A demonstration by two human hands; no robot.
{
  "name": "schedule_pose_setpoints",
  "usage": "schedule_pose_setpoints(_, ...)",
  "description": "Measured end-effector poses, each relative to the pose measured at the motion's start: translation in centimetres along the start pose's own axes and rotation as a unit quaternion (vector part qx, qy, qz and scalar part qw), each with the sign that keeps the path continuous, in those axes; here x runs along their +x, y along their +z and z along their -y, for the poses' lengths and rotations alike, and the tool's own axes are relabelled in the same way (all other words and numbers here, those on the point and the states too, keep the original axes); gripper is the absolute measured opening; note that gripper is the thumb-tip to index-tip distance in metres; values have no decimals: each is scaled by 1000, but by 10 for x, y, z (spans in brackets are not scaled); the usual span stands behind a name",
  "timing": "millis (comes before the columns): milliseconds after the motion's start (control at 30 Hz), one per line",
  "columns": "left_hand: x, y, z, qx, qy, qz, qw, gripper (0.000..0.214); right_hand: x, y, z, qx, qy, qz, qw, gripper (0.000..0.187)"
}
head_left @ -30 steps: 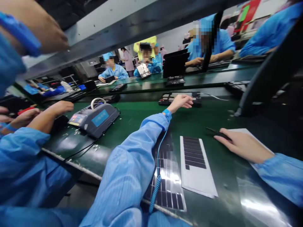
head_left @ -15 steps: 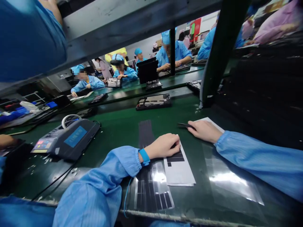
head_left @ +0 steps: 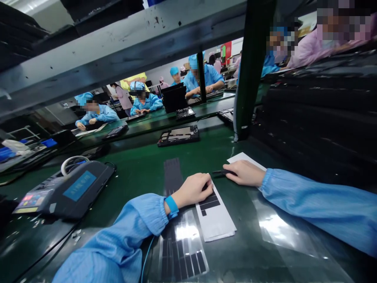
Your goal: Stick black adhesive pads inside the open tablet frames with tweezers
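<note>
So, closest to us, our left hand (head_left: 194, 191) with its blue wrist strap sits curled on a white backing sheet (head_left: 216, 220) carrying rows of black strips; we can't tell if the fingers are pinching anything. Our right hand (head_left: 244, 173) is closed around a pair of black tweezers (head_left: 223, 172), tips pointing left, just over a plain white sheet (head_left: 244, 159). Beside the backing sheet, under our left forearm, lies a glossy film with black strips (head_left: 182, 247), with a thin blue cord (head_left: 146, 261) next to it. A clear plastic sheet (head_left: 282, 232) lies under our right arm. All of this is on a green table (head_left: 132, 157), with a dark benchtop machine with a blue label (head_left: 66, 192) off to the left. Further along sits a black tablet frame (head_left: 178, 135), and past that, a co-worker in a blue smock (head_left: 147, 103) sits at the next row.
</note>
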State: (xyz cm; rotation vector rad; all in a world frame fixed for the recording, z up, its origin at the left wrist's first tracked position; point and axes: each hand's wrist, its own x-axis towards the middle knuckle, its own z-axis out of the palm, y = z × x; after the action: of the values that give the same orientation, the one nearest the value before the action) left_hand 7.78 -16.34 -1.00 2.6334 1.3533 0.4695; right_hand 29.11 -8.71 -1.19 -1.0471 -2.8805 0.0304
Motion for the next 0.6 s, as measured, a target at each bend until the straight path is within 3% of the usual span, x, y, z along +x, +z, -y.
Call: schedule_pose_setpoints(600,1,1,2,-27,2,-2,1000,18,1,-1,0,-4,32,3,999,19)
